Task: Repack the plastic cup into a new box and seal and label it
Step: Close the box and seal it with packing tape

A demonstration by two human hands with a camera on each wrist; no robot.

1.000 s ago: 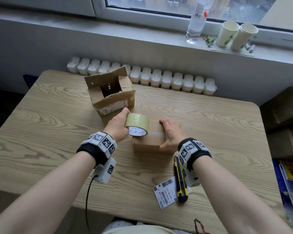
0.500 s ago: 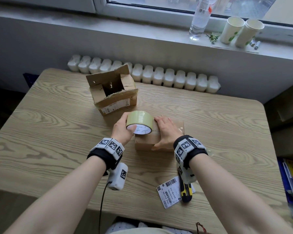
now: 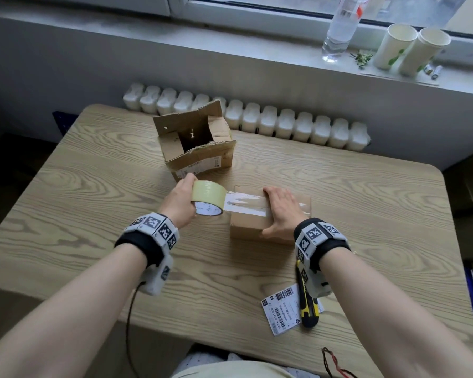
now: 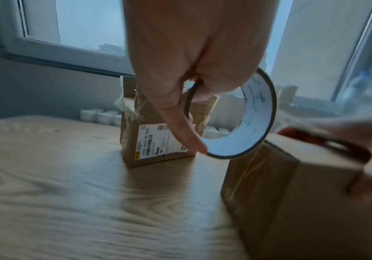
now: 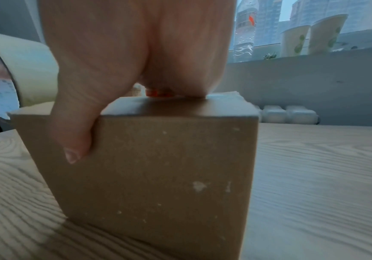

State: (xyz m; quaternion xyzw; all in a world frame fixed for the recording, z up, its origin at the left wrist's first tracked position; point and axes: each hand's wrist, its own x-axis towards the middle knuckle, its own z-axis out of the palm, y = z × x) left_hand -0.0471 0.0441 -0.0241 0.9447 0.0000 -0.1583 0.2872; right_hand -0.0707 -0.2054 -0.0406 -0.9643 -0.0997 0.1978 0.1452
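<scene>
A small closed cardboard box (image 3: 253, 229) (image 5: 149, 167) (image 4: 291, 202) stands mid-table. My right hand (image 3: 280, 211) lies flat on its top, thumb (image 5: 76, 140) down the near side. My left hand (image 3: 182, 199) grips a roll of clear tape (image 3: 208, 197) (image 4: 256, 119) just left of the box, fingers through its core. A shiny strip of tape (image 3: 245, 204) runs from the roll across the box top under my right hand. The plastic cup is hidden. A printed label (image 3: 281, 309) lies near the front edge.
An opened old box (image 3: 200, 148) (image 4: 158, 139) with a label stands behind the roll. A yellow-black utility knife (image 3: 306, 304) lies on the label by my right wrist. A bottle (image 3: 339, 28) and two paper cups (image 3: 410, 49) stand on the windowsill.
My left hand has pulled the roll leftward off the box, drawing a strip of tape across the top. My right hand stays pressed on the box.
</scene>
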